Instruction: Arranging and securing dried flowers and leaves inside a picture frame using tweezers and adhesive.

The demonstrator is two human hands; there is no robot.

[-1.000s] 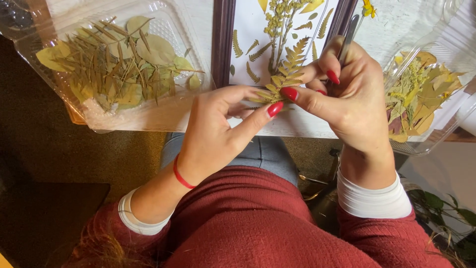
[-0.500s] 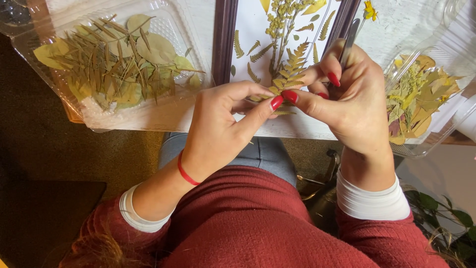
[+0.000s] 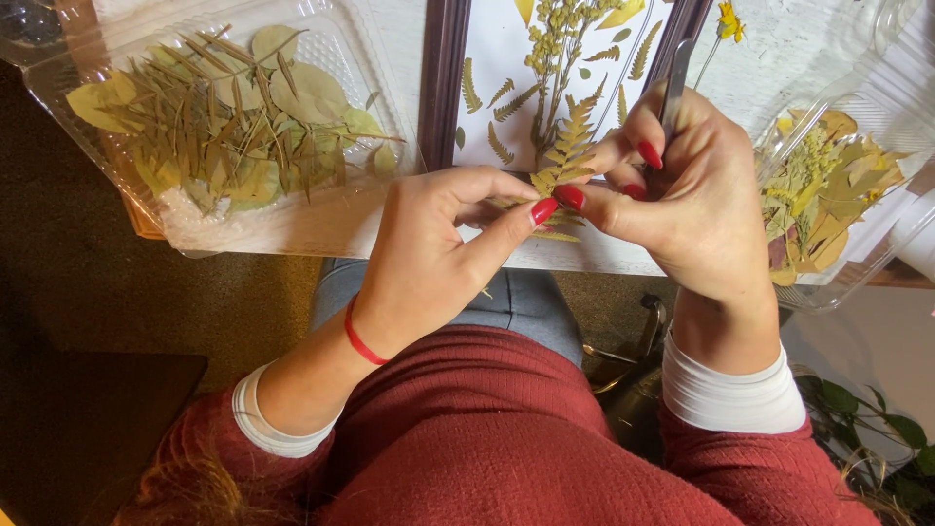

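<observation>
ITEM 1: pressed fern frond [image 3: 563,156], yellow-green. Lies at the lower edge of the framed sheet [image 3: 506,58], long axis running from 7 o'clock (base, at the fingertips) up to 1 o'clock (tip). Base end sits between both hands; frond extends away from the person.

L hand [image 3: 429,258]: thumb and forefinger pinched narrow on the frond's base, approaching from 8 o'clock. Red band on wrist.

R hand [image 3: 682,195]: fingertips closed on the same base from 4 o'clock, touching the L fingertips; also holds slim metal tweezers [image 3: 674,93] tucked along the fingers, pointing to 12 o'clock. Both hands about equally near; neither clearly leads.

ITEM 2: clear plastic clamshell tray [image 3: 321,219], at 10 o'clock, rounded rectangle, holding thin olive stems and pale round leaves. No label seen.

ITEM 3: 2nd clear tray [image 3: 881,102], at 3 o'clock, w/ yellow and brown leaf mix. No label seen.

ITEM 4: dark wood frame [image 3: 443,88], w/ other fronds laid on white sheet.
</observation>
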